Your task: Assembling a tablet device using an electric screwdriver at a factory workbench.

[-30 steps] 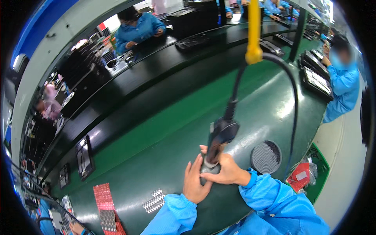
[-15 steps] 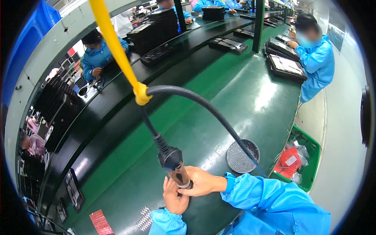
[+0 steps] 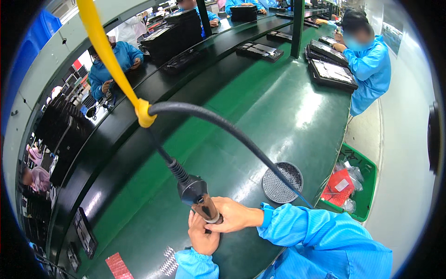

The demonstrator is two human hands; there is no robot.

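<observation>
A dark, thick-bodied electric screwdriver stands tilted over the green bench near its front edge, its black cable running up to a knot in a yellow strap. Wrapped round the tool's lower body is my right hand. My left hand lies close beside it with curled fingers near the lower end of the screwdriver. Whatever the left fingers hold, and the tool's tip, are hidden beneath the hands. To the left of my left sleeve are a patch of small silvery parts and a red sheet.
A round grey perforated dish holding small dark bits sits right of my hands, under the cable. A green bin with red packaging stands beyond the bench edge. Black trays lie before a co-worker at far right.
The whole view has shifted slightly, so the strap, screwdriver and hands appear a little further left. My grip on the screwdriver looks the same.
</observation>
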